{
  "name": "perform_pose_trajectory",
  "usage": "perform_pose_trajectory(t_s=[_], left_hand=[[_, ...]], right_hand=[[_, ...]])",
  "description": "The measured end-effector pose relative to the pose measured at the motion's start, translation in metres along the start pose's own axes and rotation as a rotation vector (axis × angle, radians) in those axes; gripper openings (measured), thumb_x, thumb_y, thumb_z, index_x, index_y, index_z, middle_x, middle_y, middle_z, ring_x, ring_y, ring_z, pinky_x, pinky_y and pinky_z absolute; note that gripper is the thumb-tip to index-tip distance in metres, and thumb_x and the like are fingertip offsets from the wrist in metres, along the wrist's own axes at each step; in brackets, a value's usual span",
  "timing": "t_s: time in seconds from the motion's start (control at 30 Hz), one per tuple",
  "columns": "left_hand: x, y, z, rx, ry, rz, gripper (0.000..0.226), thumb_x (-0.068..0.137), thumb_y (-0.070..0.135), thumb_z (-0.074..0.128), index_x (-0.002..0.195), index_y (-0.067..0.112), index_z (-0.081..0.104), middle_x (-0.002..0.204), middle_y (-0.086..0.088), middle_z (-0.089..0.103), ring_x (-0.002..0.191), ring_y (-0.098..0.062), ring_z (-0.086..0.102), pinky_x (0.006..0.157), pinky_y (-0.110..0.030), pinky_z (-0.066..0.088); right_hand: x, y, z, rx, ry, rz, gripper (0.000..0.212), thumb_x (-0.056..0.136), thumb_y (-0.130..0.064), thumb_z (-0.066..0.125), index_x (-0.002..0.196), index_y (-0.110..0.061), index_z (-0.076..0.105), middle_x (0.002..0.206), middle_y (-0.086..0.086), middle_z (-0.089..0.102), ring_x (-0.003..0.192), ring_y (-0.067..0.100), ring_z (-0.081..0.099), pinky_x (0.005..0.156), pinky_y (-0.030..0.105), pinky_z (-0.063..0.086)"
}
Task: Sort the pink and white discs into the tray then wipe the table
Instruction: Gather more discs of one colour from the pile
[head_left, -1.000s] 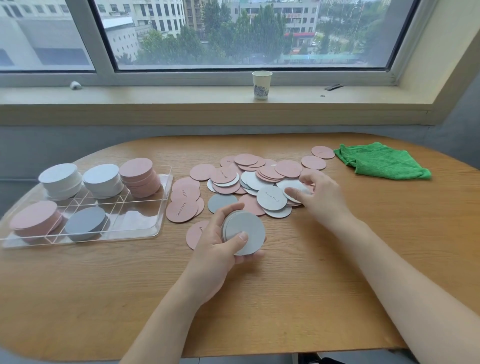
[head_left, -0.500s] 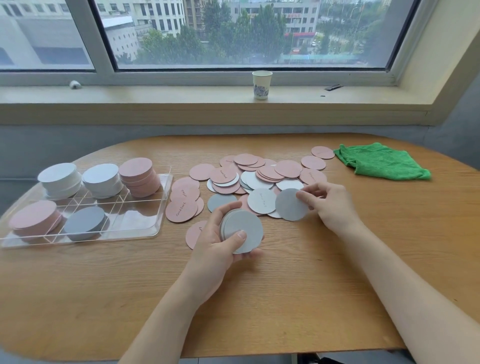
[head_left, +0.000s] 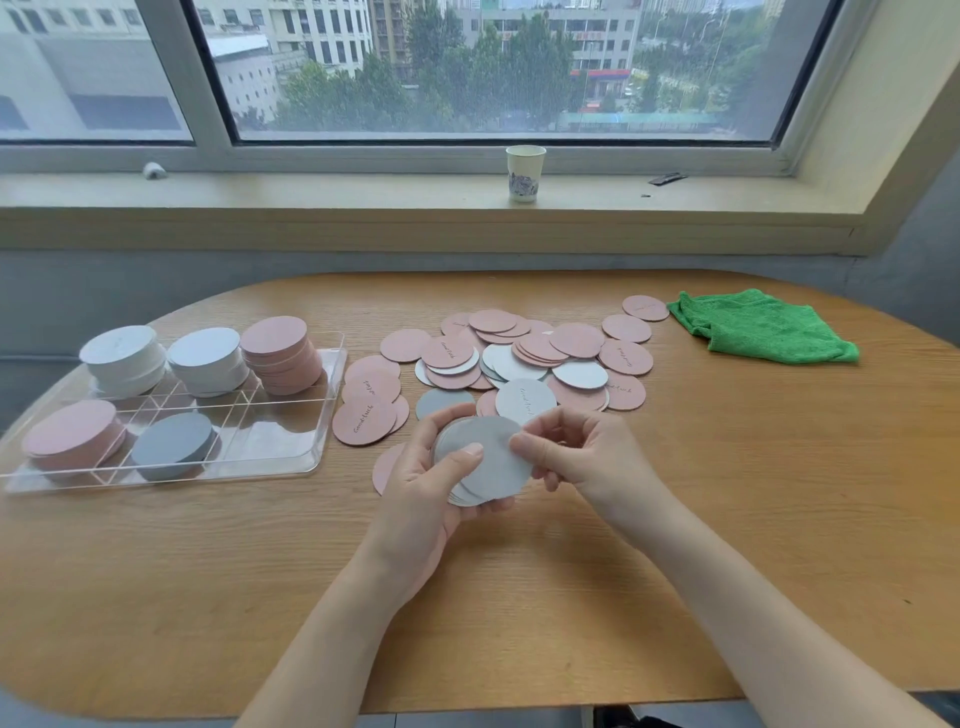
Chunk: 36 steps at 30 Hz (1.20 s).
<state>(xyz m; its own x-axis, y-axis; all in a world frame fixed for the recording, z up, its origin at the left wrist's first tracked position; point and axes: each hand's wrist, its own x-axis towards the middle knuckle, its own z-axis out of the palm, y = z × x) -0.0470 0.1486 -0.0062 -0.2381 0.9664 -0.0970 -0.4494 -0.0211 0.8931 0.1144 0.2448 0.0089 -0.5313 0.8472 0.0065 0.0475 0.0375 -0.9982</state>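
grey-white card discs dominate the head view, the only view we have. we see the left hand (head_left: 426, 488) cupped under a small stack of white discs (head_left: 483, 462), thumb curled over its top face and fingers wrapped round the far edge, so the stack sits as a fanned packet just above the table (head_left: 727, 519). the right hand (head_left: 576, 457) pinches the top disc of that stack at its 3 o'clock rim between thumb and fingertips; we judge it is laying a freshly gathered disc onto the packet, which lets many whites travel to the tray in one trip.

being round, the discs have no long axis. the held stack's faces tilt up toward the camera, while those on the table lie flat, some showing handwriting.

the loose pile of pink and white discs (head_left: 540, 358) lies at 12 o'clock from the hands, overlapping, with pink ones uppermost in most places. the clear divided tray (head_left: 322, 415) sits at 9 to 10 o'clock, holding two white stacks and a pink stack in its far compartments, a pink and a grey-looking stack in the near ones.

the green cloth (head_left: 763, 332) waits crumpled at 2 o'clock, near the pile's outermost pink disc, presumably for the wipe. a paper cup (head_left: 524, 174) stands on the windowsill.
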Motion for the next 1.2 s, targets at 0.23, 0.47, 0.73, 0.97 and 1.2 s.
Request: perform_pose_trajectory(t_s=[0.23, 0.47, 0.73, 0.97, 1.2], left_hand=[[-0.002, 0.0, 0.0, 0.065, -0.023, -0.024, 0.047, 0.099, -0.013, 0.052, 0.134, 0.018, 0.059, 0.129, -0.025, 0.06, 0.101, -0.046, 0.073, 0.073, -0.041, 0.063], [-0.003, 0.003, 0.002, 0.063, -0.004, -0.04, 0.049, 0.099, -0.012, 0.053, 0.134, 0.021, 0.059, 0.134, -0.024, 0.056, 0.101, -0.044, 0.074, 0.074, -0.04, 0.063], [-0.003, 0.005, 0.003, 0.05, 0.001, -0.054, 0.049, 0.099, -0.012, 0.052, 0.136, 0.02, 0.057, 0.129, -0.021, 0.059, 0.103, -0.044, 0.073, 0.078, -0.044, 0.065], [-0.001, 0.005, 0.0, 0.027, 0.119, -0.034, 0.049, 0.096, -0.009, 0.058, 0.132, 0.024, 0.06, 0.141, -0.021, 0.048, 0.1, -0.041, 0.075, 0.077, -0.045, 0.064], [0.001, 0.005, -0.002, -0.059, 0.096, -0.037, 0.062, 0.068, -0.002, 0.064, 0.124, 0.024, 0.069, 0.146, -0.025, 0.047, 0.103, -0.034, 0.072, 0.077, -0.042, 0.06]], right_hand=[[0.019, 0.004, -0.009, -0.263, 0.148, -0.058, 0.021, 0.083, -0.027, 0.083, 0.092, -0.012, 0.071, 0.079, 0.003, 0.074, 0.07, 0.013, 0.069, 0.063, 0.027, 0.051], [0.065, 0.021, -0.024, -0.99, 0.239, -0.055, 0.065, 0.075, -0.06, 0.078, 0.123, -0.019, 0.065, 0.123, 0.003, 0.056, 0.121, 0.024, 0.044, 0.105, 0.04, 0.038], [0.06, 0.024, -0.022, -0.687, 0.316, -0.128, 0.026, 0.08, -0.033, 0.084, 0.095, -0.022, 0.065, 0.095, -0.008, 0.067, 0.089, 0.012, 0.06, 0.08, 0.027, 0.046], [0.028, 0.005, -0.023, -0.137, 0.283, -0.135, 0.013, 0.087, -0.018, 0.079, 0.088, -0.012, 0.067, 0.07, -0.003, 0.068, 0.059, 0.005, 0.059, 0.057, 0.016, 0.044], [0.001, 0.004, 0.002, -0.004, 0.08, -0.06, 0.018, 0.085, -0.013, 0.079, 0.09, -0.003, 0.066, 0.066, 0.002, 0.067, 0.055, 0.01, 0.056, 0.056, 0.025, 0.046]])
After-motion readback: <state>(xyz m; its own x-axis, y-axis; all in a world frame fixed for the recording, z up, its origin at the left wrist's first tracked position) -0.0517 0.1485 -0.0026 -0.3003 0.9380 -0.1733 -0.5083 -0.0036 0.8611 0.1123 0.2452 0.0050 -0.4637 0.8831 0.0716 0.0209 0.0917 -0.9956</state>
